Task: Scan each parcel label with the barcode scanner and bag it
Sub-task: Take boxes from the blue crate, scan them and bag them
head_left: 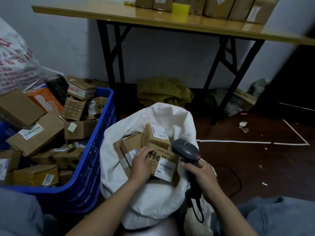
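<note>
Head view showed two bare hands over one white woven sack (150,198) that stood open between the person's knees. The left hand (141,165) held a lettered parcel (166,158) at the sack's mouth, its fingers bent over the box's top face and its thumb hidden. One white barcode label (165,167) lay on that parcel, just right of the left hand and facing up.

The right hand (202,176) was wrapped closed round the grip of one dark barcode scanner (186,150). The scanner's head rose above and ahead of that hand, just beside the parcel's right corner. Its black cable (198,213) looped down below the wrist.

Four parcels could be counted in the sack. Besides the held one, a small labelled box (155,135) stood upright just beyond the left hand. Two flatter boxes (127,147) lay at that hand's left, one partly under its fingers.

Well left of the left hand stood one blue plastic crate (95,150), heaped with brown cardboard parcels (35,135). There were well over a dozen, too jumbled for an exact count.

Far beyond both hands stood one folding table (136,16). It carried a row of cardboard boxes cut off by the frame and one yellow tape roll (180,8). One crumpled green sack (163,91) lay on the floor under the table.
</note>
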